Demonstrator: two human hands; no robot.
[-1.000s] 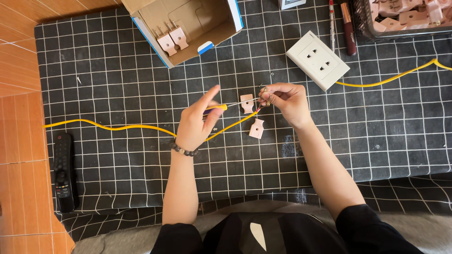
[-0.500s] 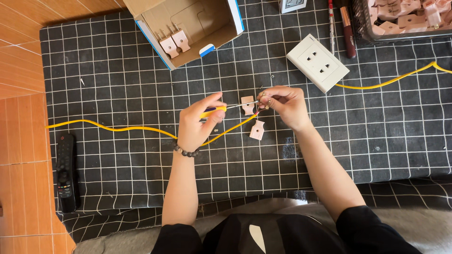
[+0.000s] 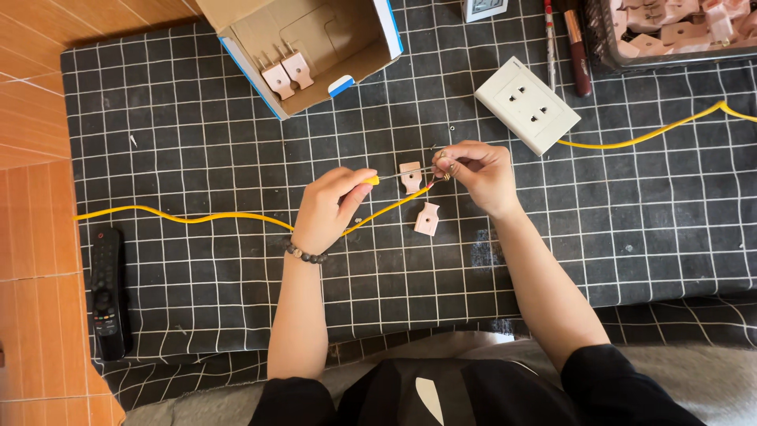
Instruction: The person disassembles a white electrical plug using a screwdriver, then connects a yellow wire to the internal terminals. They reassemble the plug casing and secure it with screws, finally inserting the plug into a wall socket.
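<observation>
Head view. A yellow cable (image 3: 197,218) is shown lying across a black grid-patterned mat (image 3: 236,142) on the tabletop. The left hand (image 3: 327,207) is closed around a thin tool with a yellow handle (image 3: 371,180), its metal shaft pointing right. The right hand (image 3: 481,175) is pinched shut on the bared cable end (image 3: 438,172), just right of centre. Two pink plug halves (image 3: 419,199) are seen lying on the mat directly below the hands, apart from both.

At the far right a white socket plate (image 3: 527,104) is set, with a second run of yellow cable leading off it; at the far centre an open cardboard box (image 3: 303,47) holds two more pink plugs. A black remote control (image 3: 106,290) lies at the near left.

Risks, as judged: the fine strands could be frayed or snapped if the tool tip slips, and the fingertips beside it could be pricked. The loose plug halves could be knocked aside by a wrist.
</observation>
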